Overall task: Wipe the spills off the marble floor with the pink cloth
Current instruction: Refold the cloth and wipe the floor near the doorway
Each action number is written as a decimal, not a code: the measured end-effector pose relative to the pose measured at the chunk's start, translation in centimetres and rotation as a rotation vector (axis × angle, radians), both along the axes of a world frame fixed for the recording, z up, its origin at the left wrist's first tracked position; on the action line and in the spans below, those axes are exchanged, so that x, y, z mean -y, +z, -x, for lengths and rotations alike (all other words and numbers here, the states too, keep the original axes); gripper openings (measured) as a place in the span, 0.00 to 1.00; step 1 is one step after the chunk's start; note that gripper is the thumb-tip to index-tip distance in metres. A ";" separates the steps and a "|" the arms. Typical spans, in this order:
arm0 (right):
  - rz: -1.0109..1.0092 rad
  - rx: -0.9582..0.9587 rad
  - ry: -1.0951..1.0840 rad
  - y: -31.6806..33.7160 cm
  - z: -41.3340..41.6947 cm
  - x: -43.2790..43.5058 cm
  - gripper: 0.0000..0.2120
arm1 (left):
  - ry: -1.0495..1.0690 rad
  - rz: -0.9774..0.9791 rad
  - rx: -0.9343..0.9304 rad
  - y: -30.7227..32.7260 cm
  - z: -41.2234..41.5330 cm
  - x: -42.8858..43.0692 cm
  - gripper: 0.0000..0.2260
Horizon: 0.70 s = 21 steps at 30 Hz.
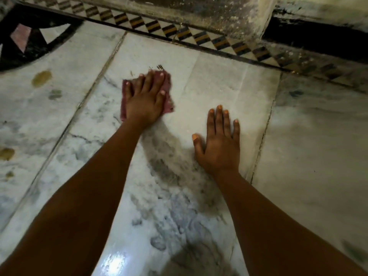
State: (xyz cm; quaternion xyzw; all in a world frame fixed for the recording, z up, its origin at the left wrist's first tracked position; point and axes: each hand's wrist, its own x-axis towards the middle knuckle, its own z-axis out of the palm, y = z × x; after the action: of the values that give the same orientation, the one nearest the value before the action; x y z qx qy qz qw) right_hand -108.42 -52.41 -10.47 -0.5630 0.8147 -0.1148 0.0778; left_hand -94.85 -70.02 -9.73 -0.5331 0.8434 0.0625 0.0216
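Note:
The pink cloth point(168, 84) lies folded flat on the white marble floor point(215, 82). My left hand point(146, 98) presses down on it with straight, spread fingers and covers most of it. My right hand point(219, 140) rests flat on the bare marble to the right of the cloth, fingers straight, holding nothing. A yellow-brown spill point(41, 78) sits on the slab to the left, with a grey smudge point(55, 94) just below it. Another yellow-brown spill point(7, 153) shows at the left edge. Small dark marks point(159, 67) lie just beyond the cloth.
A patterned black, yellow and white tile border point(199, 37) runs along the far side, with a stained wall base point(219, 14) behind it. A black inlay with a pink diamond point(21, 36) fills the top left corner. Grout lines point(95, 84) split the slabs.

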 end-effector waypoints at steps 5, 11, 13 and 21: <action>-0.009 -0.031 0.007 -0.1 -0.1 -0.1 0.35 | -0.288 0.023 -0.001 0.2 -1.4 -8.1 0.25; -0.071 -0.060 0.007 -0.3 0.0 -0.1 0.36 | -0.229 0.020 0.028 -0.1 -10.7 -6.8 0.25; -0.048 -0.055 0.003 -0.4 0.0 -0.2 0.36 | 0.019 0.009 0.001 0.0 -9.2 -3.6 0.26; -0.101 -0.060 0.017 0.2 0.0 0.0 0.34 | -0.108 0.037 -0.066 -0.2 -1.2 -8.2 0.25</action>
State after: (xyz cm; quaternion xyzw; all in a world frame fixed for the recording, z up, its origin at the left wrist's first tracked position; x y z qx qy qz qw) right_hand -108.45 -52.39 -10.25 -0.5684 0.8167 -0.0560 0.0824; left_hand -93.60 -61.84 -9.97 -0.4847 0.8723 0.0630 -0.0128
